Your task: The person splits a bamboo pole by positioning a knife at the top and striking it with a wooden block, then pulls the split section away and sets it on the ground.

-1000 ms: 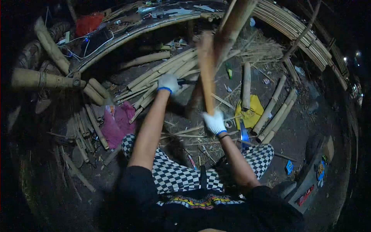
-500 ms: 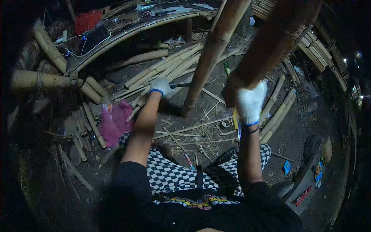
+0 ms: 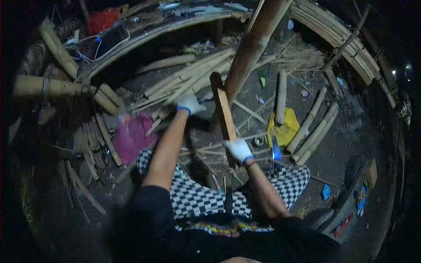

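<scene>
My left hand, in a white glove with a blue cuff, is closed around a short dark tool that looks like a chisel. The tool points right toward a thick bamboo pole, which stands tilted in front of me; whether its tip touches the pole is hidden. My right hand, gloved alike, grips the lower part of a squared wooden bar. The bar slants up and left, its upper end in front of the pole near the tool.
Split bamboo lengths lie beyond my left hand. A yellow cloth or bag lies at right beside a blue-looking blade and bamboo pieces. A pink cloth lies at left. A curved bamboo rail crosses the back.
My right hand has swung the wooden bar down and left from a raised position close to the camera. The left hand has shifted slightly right, still holding the tool by the pole.
</scene>
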Motion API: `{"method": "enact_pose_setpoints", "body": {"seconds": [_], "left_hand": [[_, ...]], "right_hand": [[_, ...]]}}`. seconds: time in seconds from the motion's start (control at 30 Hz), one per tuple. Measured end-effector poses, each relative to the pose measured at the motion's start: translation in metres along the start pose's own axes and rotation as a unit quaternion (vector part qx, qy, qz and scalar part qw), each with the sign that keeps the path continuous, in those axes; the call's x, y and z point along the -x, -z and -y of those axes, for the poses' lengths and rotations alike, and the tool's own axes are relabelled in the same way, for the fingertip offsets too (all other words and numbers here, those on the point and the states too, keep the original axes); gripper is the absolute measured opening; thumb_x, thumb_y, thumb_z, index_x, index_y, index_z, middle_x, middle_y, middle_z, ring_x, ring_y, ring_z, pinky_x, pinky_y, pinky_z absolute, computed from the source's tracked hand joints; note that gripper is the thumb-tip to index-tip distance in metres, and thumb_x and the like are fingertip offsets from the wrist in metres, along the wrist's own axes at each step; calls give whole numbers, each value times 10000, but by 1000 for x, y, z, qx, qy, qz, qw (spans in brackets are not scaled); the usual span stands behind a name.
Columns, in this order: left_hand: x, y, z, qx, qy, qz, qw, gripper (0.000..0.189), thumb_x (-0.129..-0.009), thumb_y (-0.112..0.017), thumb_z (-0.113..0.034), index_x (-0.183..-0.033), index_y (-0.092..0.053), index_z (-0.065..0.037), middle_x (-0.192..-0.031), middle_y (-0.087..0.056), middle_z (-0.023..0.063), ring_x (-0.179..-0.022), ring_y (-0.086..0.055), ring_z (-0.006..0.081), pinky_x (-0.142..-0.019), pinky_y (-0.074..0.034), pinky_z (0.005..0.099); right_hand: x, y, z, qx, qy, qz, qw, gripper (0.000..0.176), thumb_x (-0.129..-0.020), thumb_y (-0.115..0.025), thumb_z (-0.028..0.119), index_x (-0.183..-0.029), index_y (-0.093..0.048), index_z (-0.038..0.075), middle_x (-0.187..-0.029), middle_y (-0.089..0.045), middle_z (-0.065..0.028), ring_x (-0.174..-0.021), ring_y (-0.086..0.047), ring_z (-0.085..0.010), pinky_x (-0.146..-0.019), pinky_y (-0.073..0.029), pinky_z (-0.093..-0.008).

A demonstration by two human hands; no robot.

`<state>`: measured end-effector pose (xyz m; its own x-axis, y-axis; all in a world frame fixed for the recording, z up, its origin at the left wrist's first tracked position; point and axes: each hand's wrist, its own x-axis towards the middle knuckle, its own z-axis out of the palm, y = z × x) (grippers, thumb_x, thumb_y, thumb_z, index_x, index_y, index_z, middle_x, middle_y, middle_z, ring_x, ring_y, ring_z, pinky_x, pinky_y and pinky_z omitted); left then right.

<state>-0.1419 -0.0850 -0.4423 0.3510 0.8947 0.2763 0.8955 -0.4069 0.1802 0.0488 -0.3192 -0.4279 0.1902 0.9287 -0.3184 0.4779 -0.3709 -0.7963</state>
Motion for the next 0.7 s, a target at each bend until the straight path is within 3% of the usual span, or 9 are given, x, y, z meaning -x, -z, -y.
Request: {"method": "enact_pose_setpoints", "body": {"seconds": [0.07, 0.13, 0.23, 0.37, 0.43, 0.5, 0.57, 0.6, 0.7], "left_hand": [[-23, 39, -10, 12, 40, 235, 971, 721, -629, -718, -654, -1016, -715, -46, -1083, -669, 215, -1026, -648, 306, -903, -492, 427], [-31, 22, -8, 45, 64, 213, 974, 597, -637, -755, -559, -915, -716, -33, -1007, -688, 203, -969, -657, 354, -891, -491, 455], [-23, 26, -9, 6, 25, 179, 983, 597, -633, -753, -561, -923, -721, -40, -974, -685, 213, -914, -663, 361, -818, -523, 433], [-17, 36, -5, 24, 20, 193, 981, 633, -605, -768, -586, -916, -724, -36, -957, -688, 216, -890, -669, 360, -806, -529, 421], [-16, 38, -4, 62, 58, 192, 978, 613, -613, -767, -550, -925, -718, -24, -974, -683, 222, -887, -667, 369, -804, -526, 430], [-16, 34, -1, 57, 55, 185, 979, 592, -616, -763, -525, -919, -716, -19, -980, -680, 229, -894, -663, 373, -807, -524, 431], [-17, 20, 4, 51, 52, 175, 982, 571, -618, -758, -499, -914, -714, -13, -985, -678, 235, -901, -660, 376, -810, -523, 432], [-9, 7, 5, 63, 58, 202, 976, 557, -635, -747, -480, -940, -711, -15, -1006, -674, 234, -923, -654, 377, -823, -520, 431], [5, 7, 1, 34, 31, 205, 978, 577, -712, -678, -503, -1105, -682, -81, -1106, -658, 200, -1006, -639, 347, -861, -509, 429]], "right_hand": [[5, 19, 32, -41, -8, -32, 999, 423, -798, -675, 385, -888, -646, -27, -723, -653, -91, -646, -621, -170, -593, -485, -324], [19, 46, 69, -78, 54, -95, 991, 354, -797, -729, 312, -910, -635, -10, -723, -624, -44, -651, -564, -123, -604, -476, -307], [37, 94, 133, -40, 295, -315, 901, 227, -786, -706, 136, -949, -622, 3, -836, -657, -59, -751, -612, -131, -669, -502, -297], [24, 107, 133, -93, 432, -298, 846, 399, -810, -700, 182, -1164, -573, 46, -989, -676, -99, -860, -651, -240, -735, -506, -380], [-35, 61, 62, -84, 434, -336, 832, 443, -818, -694, 206, -1206, -550, 50, -1028, -666, -113, -907, -644, -247, -760, -502, -393], [-38, 10, 4, 39, 305, -254, 917, 566, -826, -593, 411, -1233, -520, 24, -1071, -641, -176, -967, -627, -336, -824, -491, -445], [-33, -3, -7, 141, 47, 24, 989, 505, -802, -579, 459, -991, -644, -4, -936, -640, -292, -923, -614, -437, -805, -489, -462], [-34, -11, -24, 138, 33, 9, 990, 477, -814, -571, 454, -871, -662, -11, -873, -652, -283, -896, -617, -447, -789, -486, -487], [-28, -10, -24, 141, 50, -13, 989, 483, -807, -594, 463, -899, -676, -4, -892, -649, -288, -900, -623, -438, -765, -502, -477]]}}
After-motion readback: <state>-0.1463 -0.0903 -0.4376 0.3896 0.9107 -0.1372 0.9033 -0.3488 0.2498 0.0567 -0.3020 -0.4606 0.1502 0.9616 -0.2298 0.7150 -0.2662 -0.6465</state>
